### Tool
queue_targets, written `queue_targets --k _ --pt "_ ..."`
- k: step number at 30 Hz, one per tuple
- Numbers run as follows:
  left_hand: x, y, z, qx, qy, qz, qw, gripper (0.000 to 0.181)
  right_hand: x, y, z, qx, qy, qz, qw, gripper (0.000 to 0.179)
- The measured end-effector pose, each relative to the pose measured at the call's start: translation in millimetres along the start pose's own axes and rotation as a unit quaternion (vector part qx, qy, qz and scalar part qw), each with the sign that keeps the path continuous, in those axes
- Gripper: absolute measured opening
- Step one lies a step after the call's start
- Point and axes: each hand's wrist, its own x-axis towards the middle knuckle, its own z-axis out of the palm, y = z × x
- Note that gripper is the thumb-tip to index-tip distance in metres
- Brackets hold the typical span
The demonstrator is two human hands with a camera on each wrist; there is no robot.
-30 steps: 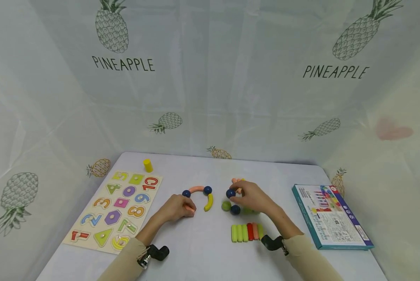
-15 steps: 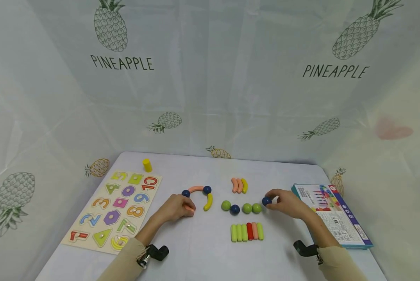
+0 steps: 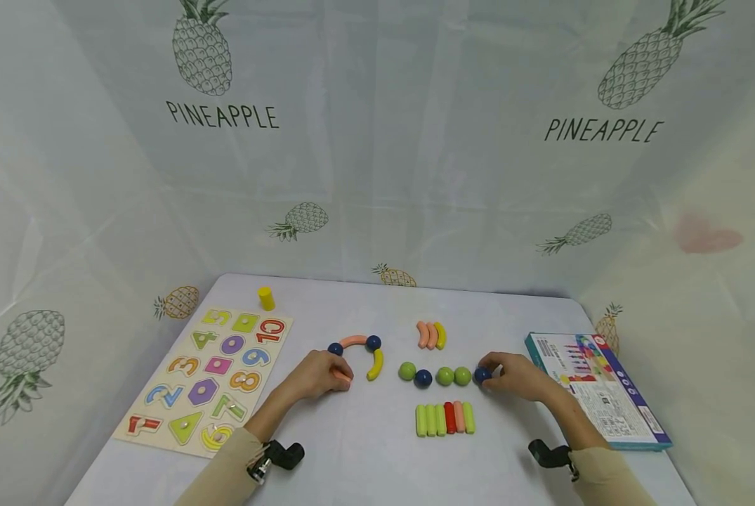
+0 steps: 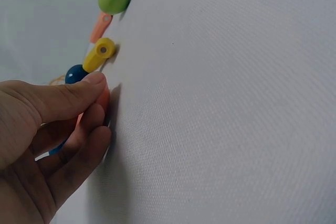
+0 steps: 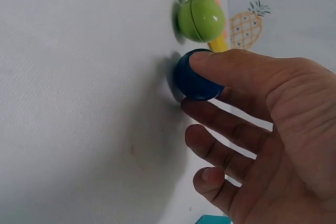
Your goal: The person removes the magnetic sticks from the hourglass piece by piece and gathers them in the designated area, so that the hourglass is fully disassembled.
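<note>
My left hand (image 3: 317, 372) grips a curved salmon-coloured stick (image 4: 106, 100), mostly covered by the fingers. Joined to it, an arch runs on through a blue ball (image 3: 335, 349), another salmon stick (image 3: 353, 341), a second blue ball (image 3: 373, 343) and a curved yellow stick (image 3: 375, 365). Between right thumb and finger I pinch a dark blue ball (image 5: 195, 80) at the table surface; the other fingers of my right hand (image 3: 519, 378) are loosely bent. That ball sits at the right end of a row, close to a green ball (image 3: 462, 376).
Farther left in the row are another green ball (image 3: 444, 376), a blue ball (image 3: 423, 379) and a green ball (image 3: 406, 371). Short curved sticks (image 3: 430, 335) lie behind, straight sticks (image 3: 440, 419) in front. A number puzzle board (image 3: 187, 407), yellow cylinder (image 3: 266, 298) and flat box (image 3: 595, 393) flank them.
My right hand has carried the blue ball rightward from above the row, then slightly down to the row's right end. The left hand keeps its place on the salmon stick.
</note>
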Motion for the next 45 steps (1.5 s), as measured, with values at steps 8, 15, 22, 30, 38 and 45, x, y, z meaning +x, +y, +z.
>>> queue_targets --k 8,15,22,30,38,45 --pt "0.6 2.0 -2.8 -0.007 -0.007 0.0 0.9999 0.014 0.3 -1 -5 -0.011 -0.001 -0.015 0.9998 0.051" --pt "2.5 2.1 -14.6 -0.04 0.041 -0.032 0.9978 0.017 4.2 -32 -14 -0.041 0.056 -0.066 0.9954 0.042" --pt "7.3 -0.4 -21.5 0.006 0.146 -0.072 0.9867 0.014 24.8 -95 14 -0.021 0.06 -0.133 0.9891 0.026" --pt "12.9 -0.4 -20.1 0.023 0.151 -0.078 0.9852 0.021 57.9 -152 66 -0.006 -0.009 -0.204 0.9789 0.027" --pt "13.4 -3.8 -16.1 -0.012 0.122 -0.075 0.9897 0.024 85.2 -174 109 -0.037 -0.045 -0.228 0.972 0.026" --pt "11.5 -5.7 -18.3 -0.023 0.134 -0.066 0.9885 0.023 98.6 -187 129 -0.059 -0.044 -0.194 0.9783 0.024"
